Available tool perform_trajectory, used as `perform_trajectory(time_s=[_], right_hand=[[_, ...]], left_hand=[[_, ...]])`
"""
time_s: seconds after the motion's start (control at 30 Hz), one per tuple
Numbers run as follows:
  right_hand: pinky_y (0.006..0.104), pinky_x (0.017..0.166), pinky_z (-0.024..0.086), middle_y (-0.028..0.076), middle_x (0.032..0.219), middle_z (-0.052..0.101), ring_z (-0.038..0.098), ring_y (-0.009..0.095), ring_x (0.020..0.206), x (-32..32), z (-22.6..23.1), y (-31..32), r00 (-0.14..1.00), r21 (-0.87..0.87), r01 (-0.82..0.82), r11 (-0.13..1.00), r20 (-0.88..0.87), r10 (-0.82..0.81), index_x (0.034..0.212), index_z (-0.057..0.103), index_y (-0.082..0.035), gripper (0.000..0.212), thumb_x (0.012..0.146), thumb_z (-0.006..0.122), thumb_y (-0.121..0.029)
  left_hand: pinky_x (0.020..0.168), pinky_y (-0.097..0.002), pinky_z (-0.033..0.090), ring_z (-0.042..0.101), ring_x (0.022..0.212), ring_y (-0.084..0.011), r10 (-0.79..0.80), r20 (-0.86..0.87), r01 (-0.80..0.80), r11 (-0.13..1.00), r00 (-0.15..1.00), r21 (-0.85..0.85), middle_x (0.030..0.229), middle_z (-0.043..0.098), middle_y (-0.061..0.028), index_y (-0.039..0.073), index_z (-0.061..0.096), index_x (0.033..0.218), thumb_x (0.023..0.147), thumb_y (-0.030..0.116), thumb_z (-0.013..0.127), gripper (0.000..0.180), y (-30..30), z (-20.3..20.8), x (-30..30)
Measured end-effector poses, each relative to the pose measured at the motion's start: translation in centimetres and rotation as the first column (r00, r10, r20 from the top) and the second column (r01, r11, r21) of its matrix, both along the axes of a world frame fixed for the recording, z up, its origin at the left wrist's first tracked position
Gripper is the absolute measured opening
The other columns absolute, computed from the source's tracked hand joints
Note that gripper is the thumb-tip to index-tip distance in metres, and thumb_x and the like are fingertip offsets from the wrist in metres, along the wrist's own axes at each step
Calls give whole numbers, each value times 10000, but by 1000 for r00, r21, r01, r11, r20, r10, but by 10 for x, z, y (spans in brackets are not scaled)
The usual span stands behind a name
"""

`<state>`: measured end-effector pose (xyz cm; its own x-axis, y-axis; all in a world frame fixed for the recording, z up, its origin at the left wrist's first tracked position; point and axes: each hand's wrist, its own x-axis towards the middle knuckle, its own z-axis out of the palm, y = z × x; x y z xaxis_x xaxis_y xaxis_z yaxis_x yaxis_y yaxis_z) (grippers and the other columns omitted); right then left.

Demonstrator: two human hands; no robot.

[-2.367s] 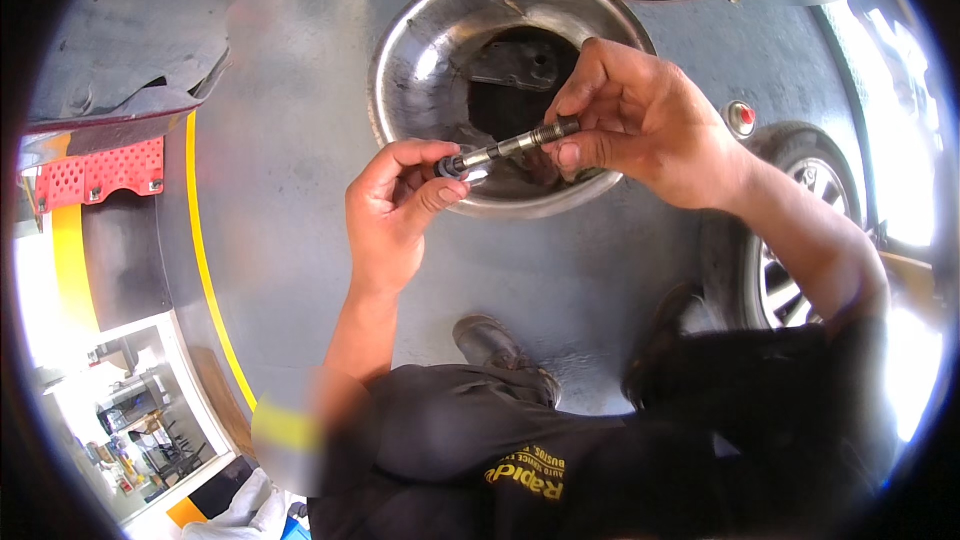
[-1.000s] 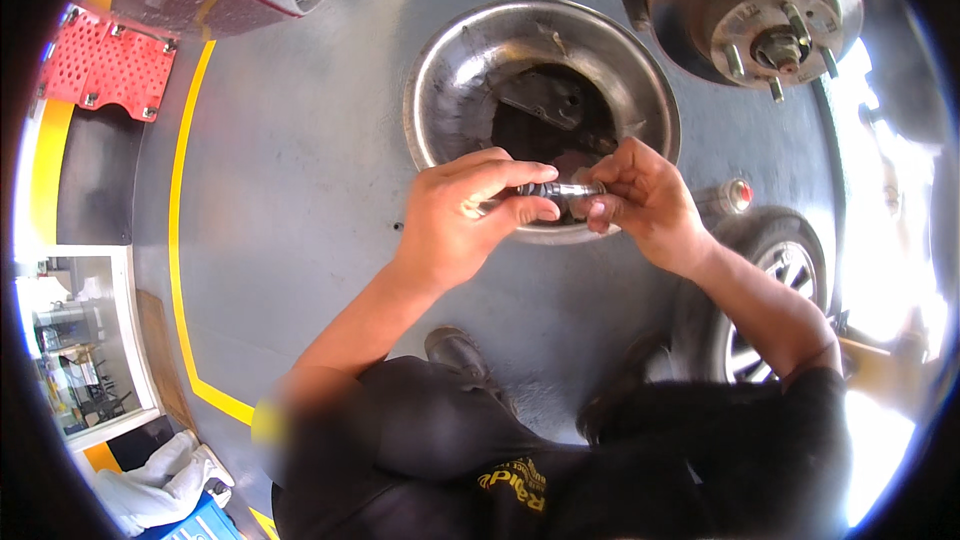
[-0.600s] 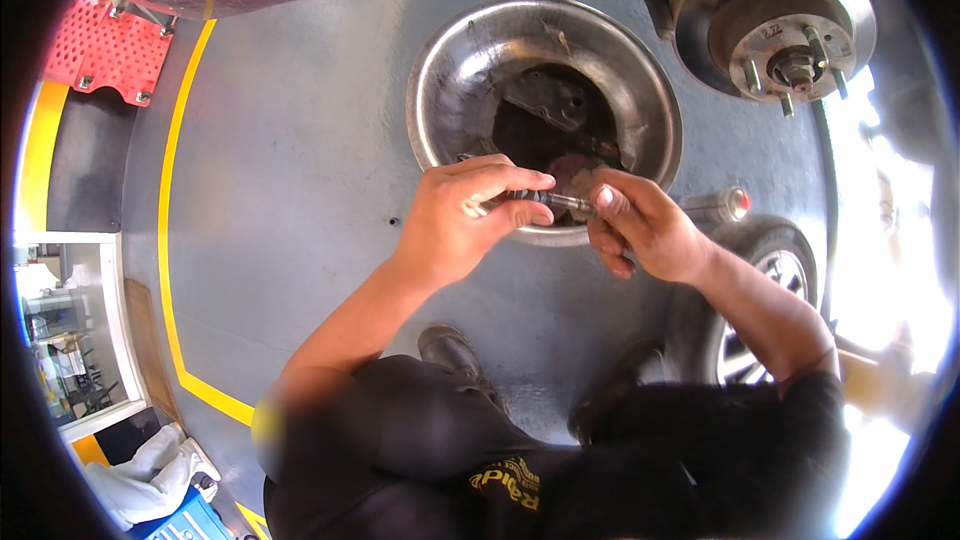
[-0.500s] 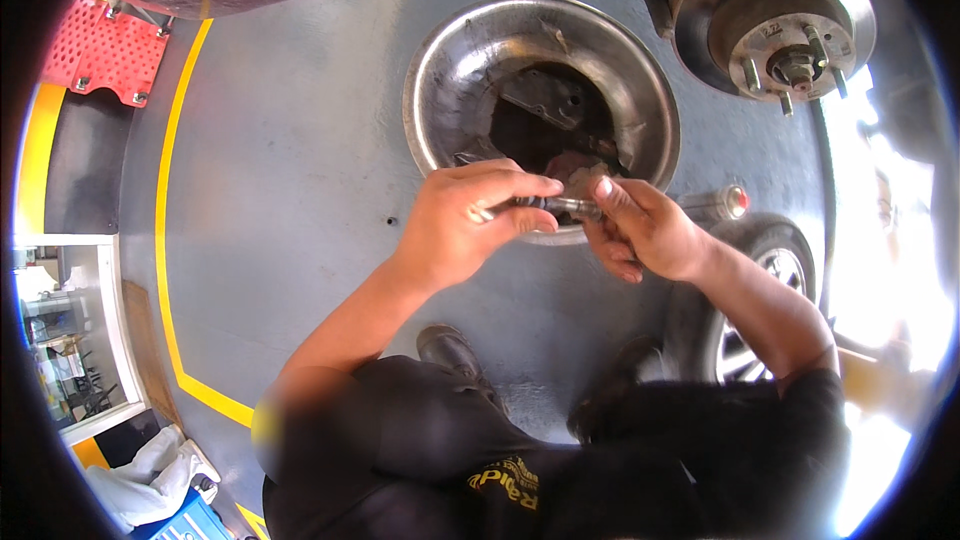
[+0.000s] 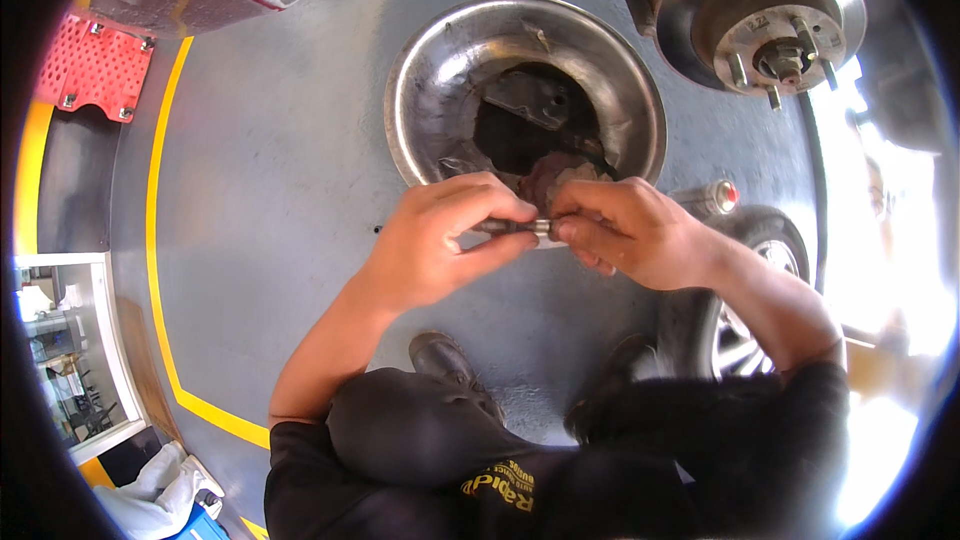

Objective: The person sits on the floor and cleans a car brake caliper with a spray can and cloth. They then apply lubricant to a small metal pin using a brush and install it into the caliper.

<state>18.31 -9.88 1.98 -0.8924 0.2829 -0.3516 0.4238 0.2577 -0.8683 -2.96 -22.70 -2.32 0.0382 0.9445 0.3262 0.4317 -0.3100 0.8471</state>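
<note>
Right grip [image 5: 640,235], turned since earlier, and left grip [image 5: 425,240] pinch a metal rod [image 5: 520,227] by the basin's [image 5: 430,70] rim, floor [image 5: 270,190] spreading left.

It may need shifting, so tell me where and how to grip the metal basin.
I'd grip the metal basin by its rim, left and right, coming from outside: it flares wide and faces upward. The near side looks worse: the left hand and right hand hold a slim metal part in front of it. A grey plate lies inside, so keep the basin level.
</note>
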Motion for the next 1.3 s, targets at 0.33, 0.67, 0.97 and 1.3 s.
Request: perform_trajectory(time_s=[0.33,0.67,0.97,1.3], right_hand=[[322,593,439,27,745,505,515,142,617,45,7,12,968,-409,163,898,244,-65,1026,565,-51,301,1104,455,-320],[379,506,427,32,674,441,520,203,569,51,3,-9,1000,284,10,959,-29,-2,967,517,-46,241,1072,494,-262],[351,599,489,52,738,560,589,167,689,96,-12,29,953,504,242,829,38,-301,1039,564,-36,125,1063,501,-142],[287,701,491,3,813,579,570,91,757,88,3,40,924,142,383,913,-51,-380,1128,581,-28,241,1102,478,-244]], left_hand=[[728,-340,575,721,873,-254,-85,-13,86,993,996,87,973,716,-93,28,711,1060,823,19,802,254,10,-4,19],[783,-290,503,601,821,-149,16,417,61,983,909,-171,909,635,-74,22,587,1038,956,67,661,119,6,-18,40],[691,-242,450,509,743,-87,289,833,7,944,472,-331,880,586,-29,41,596,1040,1008,126,633,99,8,-54,-22],[866,-285,560,647,946,-118,214,654,158,874,725,-460,1108,686,-72,12,664,1152,967,78,695,199,35,-24,-1]])
